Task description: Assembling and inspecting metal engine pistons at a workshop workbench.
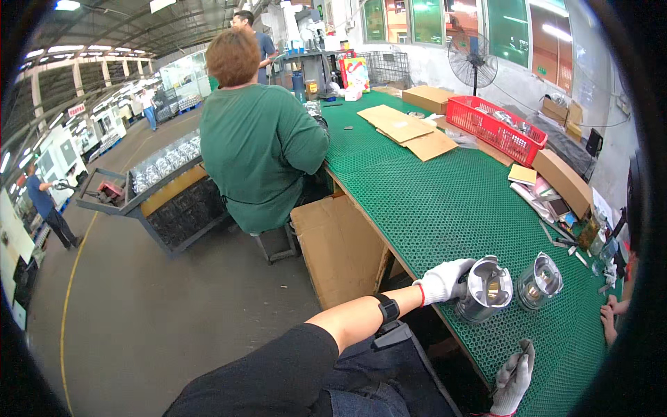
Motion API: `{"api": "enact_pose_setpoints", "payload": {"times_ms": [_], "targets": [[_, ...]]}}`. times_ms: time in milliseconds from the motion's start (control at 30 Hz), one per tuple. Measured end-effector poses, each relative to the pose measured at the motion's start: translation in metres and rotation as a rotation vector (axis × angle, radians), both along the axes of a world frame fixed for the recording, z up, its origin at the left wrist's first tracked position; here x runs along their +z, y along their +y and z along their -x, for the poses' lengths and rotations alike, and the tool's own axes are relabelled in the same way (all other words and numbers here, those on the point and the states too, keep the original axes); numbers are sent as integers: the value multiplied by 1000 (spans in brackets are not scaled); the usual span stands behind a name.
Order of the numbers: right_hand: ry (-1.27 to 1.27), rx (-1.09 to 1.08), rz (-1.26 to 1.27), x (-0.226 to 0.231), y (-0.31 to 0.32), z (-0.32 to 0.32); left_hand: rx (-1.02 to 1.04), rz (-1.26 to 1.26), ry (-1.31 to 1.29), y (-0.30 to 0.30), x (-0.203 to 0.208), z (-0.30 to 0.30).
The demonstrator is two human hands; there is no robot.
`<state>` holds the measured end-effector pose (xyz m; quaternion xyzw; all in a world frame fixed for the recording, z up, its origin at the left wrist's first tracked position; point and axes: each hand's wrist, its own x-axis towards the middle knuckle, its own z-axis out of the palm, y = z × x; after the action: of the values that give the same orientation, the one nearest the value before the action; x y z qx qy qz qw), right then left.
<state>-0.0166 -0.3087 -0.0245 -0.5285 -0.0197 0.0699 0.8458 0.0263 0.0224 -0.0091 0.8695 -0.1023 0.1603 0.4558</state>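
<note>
My left hand (442,282), in a white work glove with grey fingertips, is closed on the side of a metal engine piston (476,304). The piston stands on the green mesh mat (431,215) near the table's front edge, its hollow end facing up. Just to its right, a second piston (529,295) stands apart from it, also hollow end up and touched by no hand. Nearer to me, my right hand (513,381), gloved the same way, hovers by the mat's edge. Its fingers are extended and I see nothing in them.
A red plastic basket (486,132) with metal parts stands at the back. Flat cardboard (397,125), a carton (427,99) and small tools lie about. A person in green (260,146) sits at left; another person's hands (611,318) rest at the right edge.
</note>
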Motion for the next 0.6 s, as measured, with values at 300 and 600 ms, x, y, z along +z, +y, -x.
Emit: {"api": "enact_pose_setpoints", "payload": {"times_ms": [300, 600], "targets": [[-20, 42, 69, 39, 14, 19, -111, 80, 73, 13, 13, -2], [104, 92, -235, 23, -7, 2, -163, 234, -21, 18, 0, -10]]}}
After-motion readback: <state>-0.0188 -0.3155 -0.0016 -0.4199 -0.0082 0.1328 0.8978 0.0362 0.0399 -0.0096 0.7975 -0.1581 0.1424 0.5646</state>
